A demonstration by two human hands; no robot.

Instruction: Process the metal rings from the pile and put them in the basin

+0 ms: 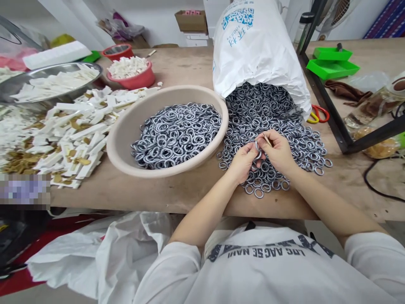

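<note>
Grey on grey: clamping a ring (257,146) in fingers of left hand (243,164), likely to steady it | pinching a thin stick (267,139) in right hand's (280,153) fingers, apparently for control | right of basin (122,139), over loose rings (253,122)

Blue QR code (238,17) on white sack (262,50); "AAGSE" (265,252) on shirt (268,274)

The rings (177,135) are metallic grey, the tub (122,145) beige, the sack (262,55) white with blue print that includes 1 square code pattern. 1 bowl (134,81) is red, the 2 trays (332,67) are bright green, and the scissors (319,115) have 1 red and 1 yellow handle loop. The shirt (268,270) is white with dark lettering, the table (177,194) brown.
</note>
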